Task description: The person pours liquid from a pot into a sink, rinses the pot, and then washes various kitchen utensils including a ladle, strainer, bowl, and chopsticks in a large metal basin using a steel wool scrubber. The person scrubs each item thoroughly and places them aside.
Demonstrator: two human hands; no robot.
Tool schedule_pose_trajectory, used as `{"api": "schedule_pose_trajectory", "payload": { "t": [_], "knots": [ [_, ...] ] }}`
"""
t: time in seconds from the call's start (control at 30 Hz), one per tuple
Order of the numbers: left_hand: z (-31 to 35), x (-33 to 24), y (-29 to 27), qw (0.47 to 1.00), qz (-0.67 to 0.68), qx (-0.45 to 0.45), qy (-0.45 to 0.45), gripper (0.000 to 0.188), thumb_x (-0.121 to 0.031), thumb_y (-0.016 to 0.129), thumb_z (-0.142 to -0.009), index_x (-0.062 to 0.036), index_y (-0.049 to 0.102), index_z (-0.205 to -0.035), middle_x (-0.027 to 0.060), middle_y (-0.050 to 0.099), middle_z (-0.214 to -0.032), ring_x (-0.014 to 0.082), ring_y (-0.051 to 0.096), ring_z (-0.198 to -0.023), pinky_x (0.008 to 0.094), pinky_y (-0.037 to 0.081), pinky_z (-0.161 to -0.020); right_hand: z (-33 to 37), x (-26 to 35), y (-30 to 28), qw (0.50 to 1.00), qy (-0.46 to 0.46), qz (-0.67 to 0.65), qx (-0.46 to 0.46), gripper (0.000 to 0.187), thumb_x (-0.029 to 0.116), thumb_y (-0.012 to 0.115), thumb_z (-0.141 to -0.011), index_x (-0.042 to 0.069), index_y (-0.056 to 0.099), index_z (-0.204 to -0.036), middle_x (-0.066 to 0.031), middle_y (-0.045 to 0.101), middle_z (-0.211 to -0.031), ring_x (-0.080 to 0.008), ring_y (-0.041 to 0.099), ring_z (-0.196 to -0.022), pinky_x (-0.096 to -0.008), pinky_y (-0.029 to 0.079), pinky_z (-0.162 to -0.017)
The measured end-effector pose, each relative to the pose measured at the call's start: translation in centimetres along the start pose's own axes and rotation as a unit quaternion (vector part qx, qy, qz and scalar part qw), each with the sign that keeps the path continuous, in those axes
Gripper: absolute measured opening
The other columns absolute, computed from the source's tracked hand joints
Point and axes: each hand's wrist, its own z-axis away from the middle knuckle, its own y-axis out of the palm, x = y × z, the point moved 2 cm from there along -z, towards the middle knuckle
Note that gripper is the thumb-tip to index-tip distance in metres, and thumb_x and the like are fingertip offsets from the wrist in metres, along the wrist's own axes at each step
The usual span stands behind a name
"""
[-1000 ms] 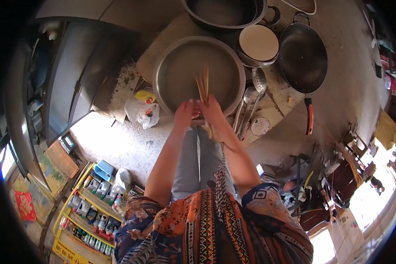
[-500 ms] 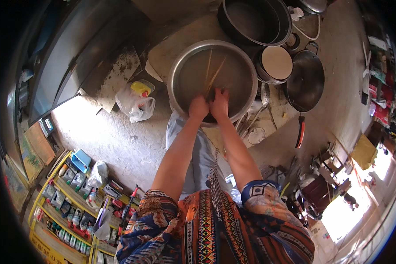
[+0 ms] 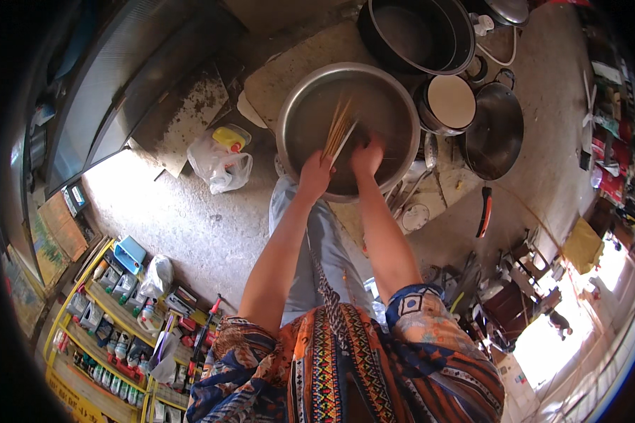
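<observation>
A wide metal basin (image 3: 285, 123) holds greyish, cloudy water. Inside its rim, my left hand (image 3: 317, 173) is closed round a bundle of chopsticks (image 3: 339, 132). They slant up and away from me, most of them tan and one pale. To the right of the bundle, my right hand (image 3: 367, 155) is over the water with its fingers curled. Whatever those fingers may hold is hidden. The two hands are apart.
Right of the basin stand a pot with a pale round top (image 3: 451, 102) and a dark frying pan (image 3: 494, 130). A large black pot (image 3: 418, 35) is beyond. Utensils (image 3: 413, 187) lie beside the basin. At left are a plastic bag (image 3: 219, 166) and a bottle shelf (image 3: 113, 317).
My hands have moved apart, the right one going rightward. More chopsticks now show in my left hand, fanned above the water, where only a couple stuck up before.
</observation>
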Motion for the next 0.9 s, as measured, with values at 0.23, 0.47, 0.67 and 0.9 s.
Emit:
{"api": "schedule_pose_trajectory", "payload": {
  "t": [0.23,0.47,0.67,0.9],
  "knots": [
    [0.2,-0.3,0.2,0.996,-0.071,-0.047,-0.028,0.034,-0.028,0.041,-0.093,0.003,0.057,-0.094,0.0214,0.061,-0.076,0.0315,0.063,-0.07,0.0414,0.047,-0.065,1.9,2.5,-3.3,0.989,-0.003,-0.141,-0.034,0.031,0.012,0.063,-0.078,0.003,0.057,-0.107,-0.0198,0.053,-0.106,-0.0375,0.051,-0.096,-0.0429,0.041,-0.085],
    [-0.8,0.8,-0.8,0.985,-0.156,-0.078,0.011,0.032,-0.024,0.043,-0.09,0.0004,0.063,-0.09,0.0251,0.061,-0.085,0.0403,0.06,-0.08,0.0488,0.045,-0.07,5.1,7.2,-1.4,0.993,-0.03,-0.092,0.066,0.026,0.013,0.066,-0.075,0.004,0.06,-0.098,-0.019,0.048,-0.102,-0.0352,0.043,-0.102,-0.0434,0.034,-0.092],
    [1.2,-1.0,0.7,0.963,-0.246,-0.103,0.038,0.031,-0.025,0.044,-0.09,-0.0014,0.063,-0.086,0.0223,0.062,-0.079,0.0406,0.06,-0.081,0.0495,0.045,-0.071,1.2,3.2,2.4,0.999,-0.013,-0.028,0.008,0.025,0.015,0.066,-0.077,0.003,0.057,-0.097,-0.0207,0.047,-0.102,-0.0369,0.042,-0.1,-0.0447,0.035,-0.089],
    [0.6,-1.7,0.1,0.99,-0.106,0.029,-0.091,0.037,-0.033,0.049,-0.089,0.0014,0.058,-0.079,0.0184,0.061,-0.068,0.0357,0.062,-0.069,0.0439,0.047,-0.064,-2.8,1.2,2.9,0.965,0.115,-0.236,0.008,0.033,0.024,0.065,-0.08,0.001,0.056,-0.101,-0.0196,0.054,-0.096,-0.0329,0.049,-0.093,-0.0408,0.04,-0.083]
  ]
}}
